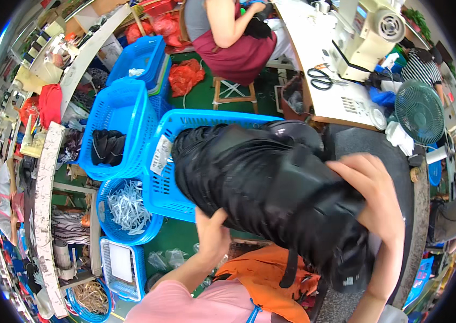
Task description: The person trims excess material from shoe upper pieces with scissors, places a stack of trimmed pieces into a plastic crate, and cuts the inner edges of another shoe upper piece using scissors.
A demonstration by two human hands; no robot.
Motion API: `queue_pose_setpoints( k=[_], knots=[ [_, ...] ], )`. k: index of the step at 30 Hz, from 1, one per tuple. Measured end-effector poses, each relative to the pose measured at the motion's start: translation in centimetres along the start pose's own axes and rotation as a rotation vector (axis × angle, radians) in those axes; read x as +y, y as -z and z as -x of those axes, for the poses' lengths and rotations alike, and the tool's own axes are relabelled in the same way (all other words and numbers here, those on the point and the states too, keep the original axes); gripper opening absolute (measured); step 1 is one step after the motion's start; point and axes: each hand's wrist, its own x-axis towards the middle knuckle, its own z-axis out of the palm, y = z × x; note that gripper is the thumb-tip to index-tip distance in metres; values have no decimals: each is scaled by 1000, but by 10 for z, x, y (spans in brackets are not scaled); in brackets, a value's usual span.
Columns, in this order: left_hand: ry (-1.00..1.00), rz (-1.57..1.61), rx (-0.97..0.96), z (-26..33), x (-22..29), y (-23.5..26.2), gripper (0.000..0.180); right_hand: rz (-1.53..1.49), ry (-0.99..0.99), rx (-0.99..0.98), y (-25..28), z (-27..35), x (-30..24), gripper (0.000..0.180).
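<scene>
Lg blk bundle (255, 180) is lying w/ its L end over a blue basket (155, 200), R end extending past it. R hand (378, 194) is clasping that end; L hand (213, 235), well apart, is touching the lower edge, grip unclear.

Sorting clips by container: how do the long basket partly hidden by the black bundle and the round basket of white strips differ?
The long basket looks larger and cornered; the round basket smaller and circular. The black bundle hides much of the long basket; white strips lie in the round basket. Both are blue.
</scene>
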Motion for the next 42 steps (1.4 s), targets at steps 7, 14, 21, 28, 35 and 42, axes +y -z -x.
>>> queue_pose_setpoints(
  k=[7,14,21,28,35,42],
  knots=[
    [-229,-1631,208,-104,-1,185,69,61,299,-79,-170,-108,-8,71],
    [-729,-1695,174,-112,-57,206,43,199,9,-145,-323,-36,0,75],
    [-889,-1662,137,-110,-34,110,57,-82,-11,-47,-307,26,-15,56],
    [-1070,-1866,-640,-239,-115,-66,44,-354,-454,243,-250,143,-60,46],
    [-1156,-1892,-704,-256,-91,-40,23,136,-1210,974,-163,326,-104,18],
    [-1533,-1287,-1305,-174,-51,-148,18,793,-1901,853,-182,480,-167,42]
  ],
)
